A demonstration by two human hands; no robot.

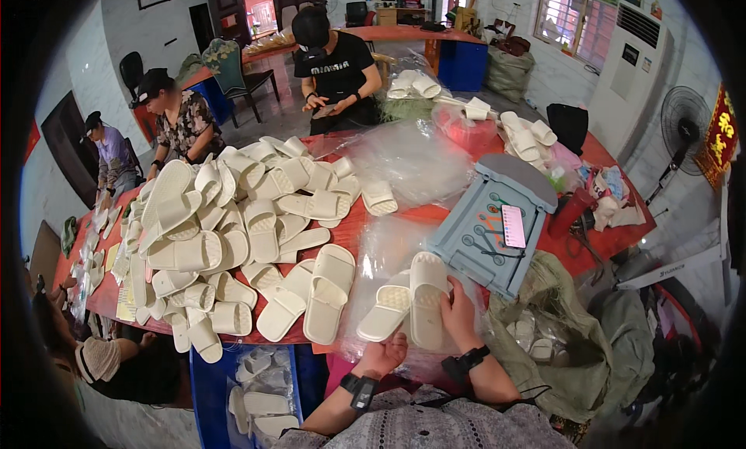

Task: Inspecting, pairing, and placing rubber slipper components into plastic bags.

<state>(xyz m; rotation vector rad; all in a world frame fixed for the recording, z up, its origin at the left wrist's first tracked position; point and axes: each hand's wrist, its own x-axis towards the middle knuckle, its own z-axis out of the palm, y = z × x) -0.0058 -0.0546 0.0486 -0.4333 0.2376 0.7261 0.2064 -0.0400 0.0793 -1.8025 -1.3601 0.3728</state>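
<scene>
Two cream slippers lie side by side in front of me, over clear plastic film (392, 251). My right hand (460, 318) grips the right slipper (428, 301) along its outer edge, thumb near the strap. Just below the heel of the left slipper (385, 309), my left hand (383, 354) is closed with its fingers curled; what they hold, if anything, is hidden. Another pair sits a little to the left, one slipper (329, 293) upright beside a tilted one (286, 303). Beyond them rises a large heap of cream slippers (233, 216).
A grey plastic stand (489, 208) with a phone (513, 227) on it stands to the right on the red table (361, 235). Woven sacks (567, 371) and a blue bin (206, 394) with bagged slippers flank me below. Three people work across and left; a fan (684, 130) stands right.
</scene>
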